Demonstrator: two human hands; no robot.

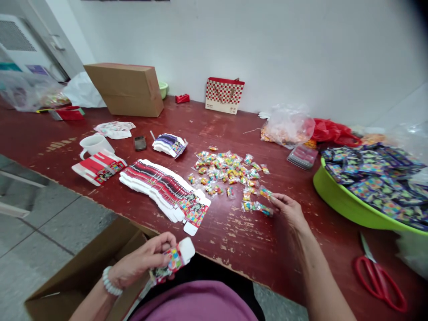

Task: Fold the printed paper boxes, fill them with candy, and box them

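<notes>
My left hand (142, 261) is closed round a small printed paper box (174, 261) with a white flap, held over my lap near the table's front edge. My right hand (289, 209) reaches onto the red table (234, 236) and pinches small clear candy packets (262, 207) at the near edge of a scattered pile of candies (227, 171). A fanned stack of flat unfolded boxes (163, 189) lies left of the pile.
A green basin (347, 203) full of dark printed boxes sits at right, red scissors (377, 278) in front of it. A white mug (93, 145), a brown carton (125, 89), a checked gift bag (223, 95) and plastic bags stand further back. An open cardboard box (83, 276) is at lower left.
</notes>
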